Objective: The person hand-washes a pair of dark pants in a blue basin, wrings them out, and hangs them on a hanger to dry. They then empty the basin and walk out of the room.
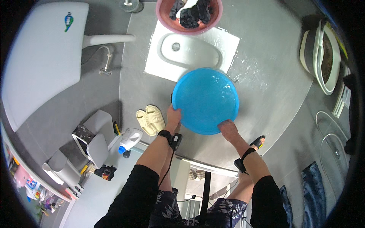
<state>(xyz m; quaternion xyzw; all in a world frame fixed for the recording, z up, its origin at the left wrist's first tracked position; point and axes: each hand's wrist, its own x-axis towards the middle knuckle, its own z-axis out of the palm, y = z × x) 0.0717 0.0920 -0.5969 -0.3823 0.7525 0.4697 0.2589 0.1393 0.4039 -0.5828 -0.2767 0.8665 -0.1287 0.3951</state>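
Observation:
A round blue plastic basin (206,99) is held over the grey floor, its far edge overlapping the near side of the white squat toilet (191,52). My left hand (173,115) grips the basin's left rim, and my right hand (227,127) grips its lower right rim. The basin looks wet and shiny inside, with no solid thing seen in it. At the top, a pink basin (162,17) with dark and white cloths (192,15) stands over the toilet's far edge. Both wrists wear black straps with small devices.
Cream slippers (150,119) and a white bottle with a blue cap (130,139) lie left. Grey bins (98,151) stand farther left, below the white cistern (48,51). A litter box (322,57) is at right. Water (253,77) wets the floor.

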